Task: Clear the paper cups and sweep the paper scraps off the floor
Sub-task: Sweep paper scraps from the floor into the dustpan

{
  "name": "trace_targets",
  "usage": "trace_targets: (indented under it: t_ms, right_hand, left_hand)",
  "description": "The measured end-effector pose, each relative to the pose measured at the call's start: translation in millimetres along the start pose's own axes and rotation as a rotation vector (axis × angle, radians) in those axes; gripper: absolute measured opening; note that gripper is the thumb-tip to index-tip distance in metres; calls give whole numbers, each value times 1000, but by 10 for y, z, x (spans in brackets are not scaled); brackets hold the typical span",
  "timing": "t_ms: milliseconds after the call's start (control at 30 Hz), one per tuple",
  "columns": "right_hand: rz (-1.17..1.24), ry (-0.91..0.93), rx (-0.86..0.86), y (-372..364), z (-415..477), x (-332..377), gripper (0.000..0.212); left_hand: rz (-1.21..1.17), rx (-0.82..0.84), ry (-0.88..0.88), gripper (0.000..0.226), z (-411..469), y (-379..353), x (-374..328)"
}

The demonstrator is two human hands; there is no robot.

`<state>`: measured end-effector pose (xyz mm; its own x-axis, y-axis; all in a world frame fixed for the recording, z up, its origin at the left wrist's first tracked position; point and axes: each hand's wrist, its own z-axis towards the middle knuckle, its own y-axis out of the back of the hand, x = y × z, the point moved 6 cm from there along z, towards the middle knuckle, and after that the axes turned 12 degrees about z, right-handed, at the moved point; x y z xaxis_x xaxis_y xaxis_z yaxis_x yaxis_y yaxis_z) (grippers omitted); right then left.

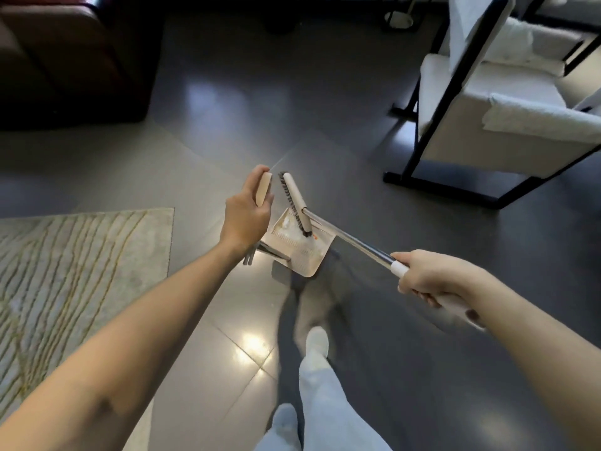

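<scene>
My left hand [246,212] grips the beige handle top of a dustpan [300,247], which hangs above the grey floor below and to the right of that hand. Pale paper scraps [287,224] lie inside the pan. My right hand [429,277] grips the white grip of a broom's metal pole [353,239]. The beige broom head [295,203] with dark bristles rests in the mouth of the dustpan. No paper cups are in view.
A white armchair with a black frame [487,102] stands at the right. A dark brown sofa [65,56] fills the upper left. A pale patterned rug [74,275] lies at the left. My legs and a white shoe [317,345] are below the dustpan.
</scene>
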<state>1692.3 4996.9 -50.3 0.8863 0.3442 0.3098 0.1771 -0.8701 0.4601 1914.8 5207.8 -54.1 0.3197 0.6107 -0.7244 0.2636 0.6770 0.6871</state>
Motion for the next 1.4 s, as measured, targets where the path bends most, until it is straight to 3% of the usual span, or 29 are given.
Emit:
trace_targets:
  t_ms: [133,233,467,700,833,1000,1400]
  right_hand:
    - [-49,74,-13,391,381,702,67]
    - [-71,136,-18,844,738,1275,56]
    - [-56,241,19,2012,1469,2751,45]
    - [19,276,57,2930,2370,4403,55]
    - [67,297,70,3300,3018,5327,52]
    - [148,346,2,4009,3728,6571,68]
    - [303,336,-25,5967,5512,8833,68]
  left_hand:
    - [48,-56,-79,29,748,100,-134]
    - [58,-115,-118,28,1496,187,-247]
    - [86,-306,-94,32,3331,608,-411]
    - [65,-311,-39,40,5294,1032,-236]
    - [24,-267,-82,41,6569,1137,-69]
    - [15,-278,-154,39,8226,1377,-81]
    - [-54,-294,-175,35,11969,1260,-205]
